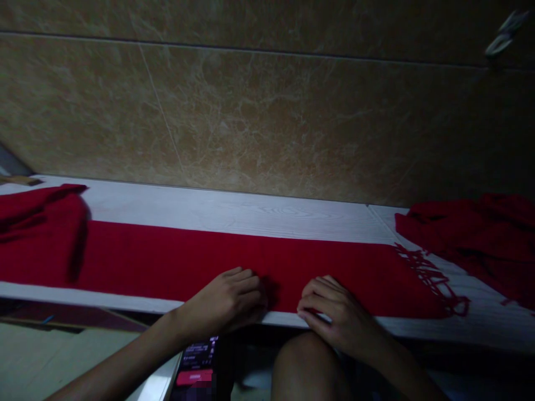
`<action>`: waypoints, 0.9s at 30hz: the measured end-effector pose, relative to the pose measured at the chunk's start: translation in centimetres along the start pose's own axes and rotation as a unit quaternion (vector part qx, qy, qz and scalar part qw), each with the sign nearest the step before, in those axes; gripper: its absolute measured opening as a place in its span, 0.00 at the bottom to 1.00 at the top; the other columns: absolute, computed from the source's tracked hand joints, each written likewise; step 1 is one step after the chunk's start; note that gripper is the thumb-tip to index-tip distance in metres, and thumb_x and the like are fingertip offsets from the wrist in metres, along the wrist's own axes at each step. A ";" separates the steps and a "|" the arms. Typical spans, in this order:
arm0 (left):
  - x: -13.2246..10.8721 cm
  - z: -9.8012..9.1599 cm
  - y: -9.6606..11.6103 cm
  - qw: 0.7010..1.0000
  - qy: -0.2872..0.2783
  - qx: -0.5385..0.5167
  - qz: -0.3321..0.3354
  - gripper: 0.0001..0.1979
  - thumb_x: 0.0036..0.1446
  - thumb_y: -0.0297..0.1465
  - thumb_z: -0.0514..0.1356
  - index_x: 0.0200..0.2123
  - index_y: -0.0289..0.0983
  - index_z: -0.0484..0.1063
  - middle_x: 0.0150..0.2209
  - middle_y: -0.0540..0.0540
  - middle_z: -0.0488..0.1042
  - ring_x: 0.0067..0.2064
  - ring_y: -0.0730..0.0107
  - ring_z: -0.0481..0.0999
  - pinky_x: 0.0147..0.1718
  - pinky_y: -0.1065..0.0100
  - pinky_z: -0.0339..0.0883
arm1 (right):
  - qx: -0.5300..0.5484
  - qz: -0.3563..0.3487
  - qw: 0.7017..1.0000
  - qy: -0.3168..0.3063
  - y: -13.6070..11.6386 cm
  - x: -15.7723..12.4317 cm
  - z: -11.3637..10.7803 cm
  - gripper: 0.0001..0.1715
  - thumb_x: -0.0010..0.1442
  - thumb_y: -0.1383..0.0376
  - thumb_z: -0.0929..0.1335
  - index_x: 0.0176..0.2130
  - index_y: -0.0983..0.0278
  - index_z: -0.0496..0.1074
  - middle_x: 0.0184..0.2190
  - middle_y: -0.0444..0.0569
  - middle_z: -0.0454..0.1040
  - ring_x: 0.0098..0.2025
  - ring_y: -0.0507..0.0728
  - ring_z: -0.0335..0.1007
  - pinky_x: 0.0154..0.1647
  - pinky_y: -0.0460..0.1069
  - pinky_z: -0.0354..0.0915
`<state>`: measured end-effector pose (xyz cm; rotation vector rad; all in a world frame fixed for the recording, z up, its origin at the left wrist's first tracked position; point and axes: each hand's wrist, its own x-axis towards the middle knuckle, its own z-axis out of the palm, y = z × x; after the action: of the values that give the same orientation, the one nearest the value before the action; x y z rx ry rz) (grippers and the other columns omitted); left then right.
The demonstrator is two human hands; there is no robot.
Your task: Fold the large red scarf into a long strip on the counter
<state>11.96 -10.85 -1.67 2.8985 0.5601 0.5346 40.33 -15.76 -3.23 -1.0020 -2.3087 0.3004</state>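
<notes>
A long red scarf (175,253) lies flat along a white wood-grain board, its knotted fringe (434,281) at the right end. My left hand (236,298) rests at the scarf's near edge, fingers curled under and fingertips hidden. A short way to the right, my right hand (330,306) is over the same edge with bent fingers; its thumb and forefinger meet near the tips. Whatever the fingertips hold, if anything, is too small or dark to see. At the left, a fold of red cloth (39,234) covers part of the scarf.
The white board (200,206) runs along a brown marbled tile wall (259,122). More crumpled red cloth (476,239) lies at its right end. Below the board are a lit phone (196,362) and my knee (309,367). A pale looped object (505,36) is at the upper right.
</notes>
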 end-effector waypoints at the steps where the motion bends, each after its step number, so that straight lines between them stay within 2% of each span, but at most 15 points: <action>1: 0.0 -0.1 0.0 1.000 -0.004 -0.014 -0.003 0.08 0.74 0.33 0.56 0.42 0.39 0.74 0.38 0.47 0.76 0.40 0.64 0.72 0.42 0.63 0.62 | 0.002 0.006 1.000 -0.002 -0.1 -0.1 0.0 0.06 0.65 0.71 0.72 0.35 0.61 0.74 0.35 0.43 0.75 0.38 0.55 0.68 0.42 0.53 0.59; 4: 0.0 -0.7 -0.1 0.997 -0.021 -0.080 -0.011 0.06 0.71 0.33 0.59 0.43 0.39 0.76 0.41 0.47 0.78 0.43 0.65 0.74 0.45 0.63 0.62 | 0.005 0.020 1.000 -0.003 -0.3 -0.5 -0.2 0.05 0.65 0.70 0.72 0.39 0.59 0.77 0.39 0.45 0.76 0.42 0.56 0.71 0.45 0.53 0.64; 7: 0.4 -2.1 -0.8 0.989 -0.023 -0.144 -0.034 0.05 0.70 0.34 0.61 0.41 0.40 0.77 0.42 0.49 0.79 0.45 0.66 0.75 0.47 0.63 0.63 | 0.000 0.038 0.999 0.009 -0.3 -0.4 -0.9 0.17 0.66 0.64 0.72 0.54 0.54 0.77 0.52 0.48 0.76 0.53 0.58 0.73 0.53 0.53 0.69; 11: 1.5 -3.7 -3.3 0.988 0.025 -0.109 -0.104 0.11 0.73 0.37 0.57 0.44 0.40 0.78 0.44 0.45 0.79 0.47 0.62 0.75 0.50 0.59 0.65 | -0.029 0.066 0.997 0.018 0.7 2.0 -1.4 0.18 0.71 0.57 0.67 0.58 0.52 0.75 0.61 0.50 0.72 0.61 0.60 0.70 0.62 0.57 0.69; 13: 2.1 -3.6 -4.7 0.989 0.021 -0.070 -0.128 0.15 0.73 0.39 0.55 0.53 0.41 0.77 0.52 0.42 0.79 0.55 0.55 0.74 0.57 0.52 0.64 | -0.049 0.089 0.995 -0.004 1.6 4.0 -1.0 0.22 0.72 0.55 0.65 0.61 0.55 0.74 0.66 0.52 0.69 0.67 0.61 0.66 0.68 0.61 0.64; 14: 2.4 -3.4 -5.3 0.989 0.006 -0.051 -0.136 0.18 0.73 0.41 0.55 0.59 0.41 0.74 0.59 0.41 0.76 0.62 0.51 0.70 0.61 0.47 0.61 | -0.062 0.098 0.993 -0.019 2.1 4.9 -0.7 0.25 0.72 0.53 0.64 0.64 0.56 0.71 0.68 0.53 0.66 0.70 0.63 0.62 0.71 0.64 0.60; 17: 2.9 -2.4 -6.5 0.985 -0.064 -0.028 -0.155 0.33 0.72 0.49 0.54 0.72 0.40 0.59 0.74 0.38 0.56 0.76 0.43 0.47 0.71 0.36 0.40 | -0.104 0.112 0.985 -0.074 3.3 7.3 0.4 0.37 0.71 0.49 0.64 0.72 0.61 0.61 0.74 0.55 0.55 0.76 0.65 0.47 0.76 0.70 0.45; 18: 3.0 -2.0 -6.6 0.983 -0.085 -0.031 -0.160 0.36 0.71 0.51 0.53 0.74 0.40 0.55 0.76 0.39 0.51 0.77 0.43 0.42 0.72 0.35 0.34 | -0.114 0.117 0.982 -0.094 3.6 7.7 0.7 0.40 0.71 0.48 0.64 0.73 0.62 0.58 0.76 0.56 0.52 0.78 0.66 0.42 0.76 0.71 0.41; 20: 2.9 -1.5 -6.6 0.979 -0.113 -0.046 -0.163 0.38 0.71 0.54 0.50 0.76 0.41 0.51 0.77 0.40 0.46 0.78 0.45 0.38 0.73 0.36 0.29 | -0.121 0.129 0.975 -0.137 3.8 8.2 1.1 0.44 0.71 0.45 0.63 0.74 0.64 0.54 0.76 0.57 0.47 0.78 0.65 0.38 0.77 0.71 0.38; 23: 2.7 -1.4 -6.4 0.979 -0.126 -0.058 -0.150 0.39 0.71 0.56 0.50 0.76 0.44 0.50 0.77 0.42 0.46 0.77 0.46 0.39 0.73 0.36 0.27 | -0.119 0.135 0.966 -0.187 3.8 8.0 1.3 0.46 0.72 0.42 0.60 0.75 0.65 0.52 0.77 0.57 0.45 0.78 0.64 0.36 0.77 0.71 0.35; 27: 2.6 -1.4 -6.4 0.979 -0.143 -0.051 -0.134 0.38 0.70 0.55 0.52 0.76 0.44 0.51 0.76 0.43 0.47 0.77 0.44 0.38 0.72 0.34 0.25 | -0.120 0.118 0.965 -0.199 3.9 7.5 1.3 0.46 0.72 0.40 0.58 0.75 0.64 0.52 0.76 0.56 0.45 0.78 0.65 0.36 0.76 0.72 0.34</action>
<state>11.56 -3.91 -0.80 2.6739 0.8317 0.1045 37.86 -7.61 -2.70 -1.4568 -2.6318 0.3510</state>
